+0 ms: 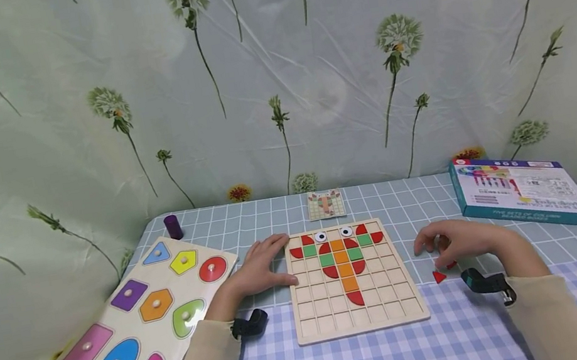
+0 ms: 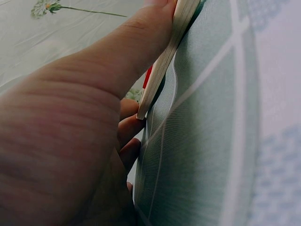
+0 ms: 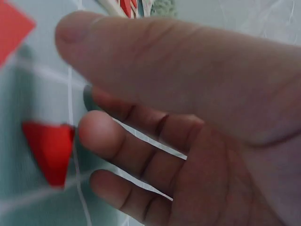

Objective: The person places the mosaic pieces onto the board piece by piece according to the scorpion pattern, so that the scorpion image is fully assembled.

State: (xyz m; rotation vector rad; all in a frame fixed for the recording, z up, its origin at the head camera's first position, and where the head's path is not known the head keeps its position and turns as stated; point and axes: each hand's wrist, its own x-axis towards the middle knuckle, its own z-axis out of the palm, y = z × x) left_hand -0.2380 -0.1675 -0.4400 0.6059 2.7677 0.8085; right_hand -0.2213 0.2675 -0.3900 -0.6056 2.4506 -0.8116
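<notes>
A wooden grid board lies in front of me, bearing a figure of red, green and orange tiles with two round eyes. My left hand rests at the board's left side, thumb touching the edge and fingertips at the upper left corner. In the left wrist view the thumb lies along the wooden edge. My right hand hovers low right of the board, fingers loosely bent, thumb apart from them. Beside its fingertips in the right wrist view lies a red piece. A red triangle sits near the thumb.
A knob puzzle board with coloured shapes lies at the left, a purple cylinder behind it. A small pattern card leans behind the grid board. At the back right is a flat teal box. A flowered curtain hangs behind the table.
</notes>
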